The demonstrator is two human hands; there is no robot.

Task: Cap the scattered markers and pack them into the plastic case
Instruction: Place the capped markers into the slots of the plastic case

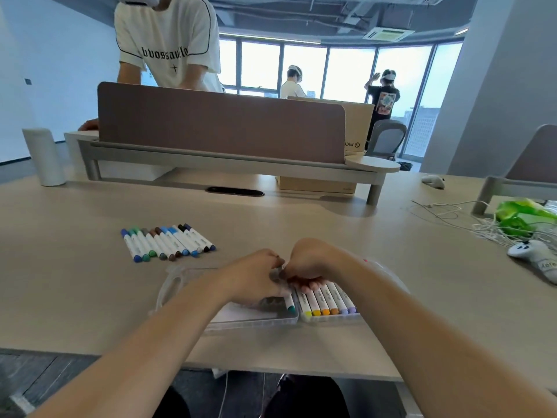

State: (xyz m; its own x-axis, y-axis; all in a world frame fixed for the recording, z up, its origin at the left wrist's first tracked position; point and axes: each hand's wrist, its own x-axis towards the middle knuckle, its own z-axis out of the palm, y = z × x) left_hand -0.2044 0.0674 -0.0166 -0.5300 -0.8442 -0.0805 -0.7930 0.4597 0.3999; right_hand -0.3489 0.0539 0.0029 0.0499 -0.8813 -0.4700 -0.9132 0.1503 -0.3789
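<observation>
A clear plastic case [253,319] lies open on the desk in front of me. Its right half holds a row of capped markers [330,301] in yellow, orange and purple. A teal-capped marker [290,303] lies at the right edge of the left half. My left hand [256,277] and my right hand [304,263] meet over the middle of the case, fingers curled; between them a small dark thing shows, too hidden to name. Several capped markers [168,242] in blues, greens, greys and browns lie in a loose row on the desk to the left.
A desk divider [220,125] on a raised shelf crosses the desk ahead, with a person standing behind it. A white cylinder [45,156] stands far left. White cables [452,218], a green bag [524,217] and a white controller [533,256] lie at the right.
</observation>
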